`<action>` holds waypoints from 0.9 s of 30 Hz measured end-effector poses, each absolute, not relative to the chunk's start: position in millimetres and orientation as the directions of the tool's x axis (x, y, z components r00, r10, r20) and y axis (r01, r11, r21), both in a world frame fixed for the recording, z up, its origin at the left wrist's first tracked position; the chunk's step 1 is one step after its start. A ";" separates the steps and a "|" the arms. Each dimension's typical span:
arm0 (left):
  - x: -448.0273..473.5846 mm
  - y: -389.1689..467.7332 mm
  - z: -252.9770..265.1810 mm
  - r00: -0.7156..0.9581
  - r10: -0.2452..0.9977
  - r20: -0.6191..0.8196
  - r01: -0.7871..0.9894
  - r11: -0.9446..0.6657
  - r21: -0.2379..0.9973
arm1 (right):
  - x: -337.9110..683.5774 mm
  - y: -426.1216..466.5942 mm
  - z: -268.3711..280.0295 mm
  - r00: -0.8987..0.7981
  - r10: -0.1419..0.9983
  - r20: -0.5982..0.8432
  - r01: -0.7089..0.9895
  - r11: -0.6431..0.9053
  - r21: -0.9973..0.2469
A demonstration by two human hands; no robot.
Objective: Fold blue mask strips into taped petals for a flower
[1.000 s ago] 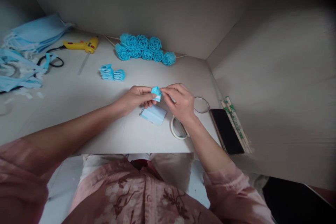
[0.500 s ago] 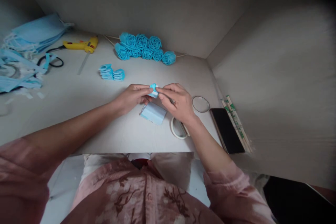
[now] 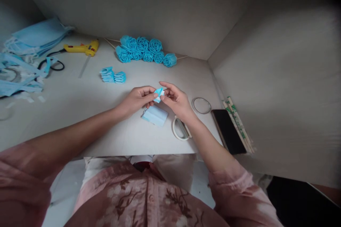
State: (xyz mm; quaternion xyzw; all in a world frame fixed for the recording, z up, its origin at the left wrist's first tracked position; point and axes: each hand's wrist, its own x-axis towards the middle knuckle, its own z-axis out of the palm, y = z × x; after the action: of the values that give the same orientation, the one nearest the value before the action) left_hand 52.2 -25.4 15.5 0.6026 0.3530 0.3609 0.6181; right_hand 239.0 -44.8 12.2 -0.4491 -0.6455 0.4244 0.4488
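Observation:
Between my hands is a small folded piece of blue-and-white face-mask fabric (image 3: 159, 94), held above the table. My left hand (image 3: 140, 100) pinches its left side between thumb and fingers. On the other side, my right hand (image 3: 177, 101) has its thumb against the fabric's right edge, with the index finger raised and the other fingers curled behind. Just below lies a light blue folded mask piece (image 3: 155, 115). A white-handled pair of scissors (image 3: 174, 127) rests beside my right wrist, partly hidden by it.
Several blue fabric roses (image 3: 147, 56) on sticks lie at the back. Nearer are pleated blue pieces (image 3: 108, 74). At left are a yellow glue gun (image 3: 80, 48), stacked masks (image 3: 39, 35) and scraps (image 3: 21, 74). A metal ring (image 3: 201, 105), a phone (image 3: 228, 131) and wrapped chopsticks (image 3: 238, 124) lie right.
The fabric piece has turned and shows a diagonal fold. My right index finger has lifted off it and straightened, while the left hand keeps its pinch. The view has shifted slightly.

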 end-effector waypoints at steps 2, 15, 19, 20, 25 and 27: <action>53.5 -26.4 16.6 0.497 0.868 0.002 -0.006 0.000 1.000 | 237.7 -45.2 12.3 -0.184 0.961 0.207 0.202 0.243 -0.949; 53.6 -27.2 18.9 0.517 0.856 0.023 0.094 -0.084 0.992 | 241.1 -45.4 15.4 -0.166 0.972 0.164 0.067 0.177 -0.982; 52.7 -24.3 16.8 0.497 0.867 0.003 0.086 -0.053 0.995 | 241.2 -44.1 13.5 -0.149 0.975 0.165 0.027 0.171 -0.985; 52.2 -23.1 16.1 0.486 0.874 -0.003 0.070 -0.036 0.997 | 241.4 -44.1 13.6 -0.143 0.976 0.164 0.022 0.169 -0.985; 50.0 -19.9 14.9 0.458 0.889 -0.022 0.020 0.015 1.000 | 243.4 -44.4 15.9 -0.125 0.980 0.158 0.036 0.163 -0.986; 50.4 -20.8 14.7 0.469 0.883 -0.024 0.032 0.010 0.999 | 244.1 -44.0 15.7 -0.137 0.977 0.165 0.041 0.172 -0.984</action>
State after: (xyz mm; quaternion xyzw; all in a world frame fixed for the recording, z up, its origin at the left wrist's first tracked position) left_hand 50.4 -20.8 14.7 0.6089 0.3755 0.3526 0.6032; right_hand 244.1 -44.0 15.7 -0.4345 -0.5859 0.4748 0.4925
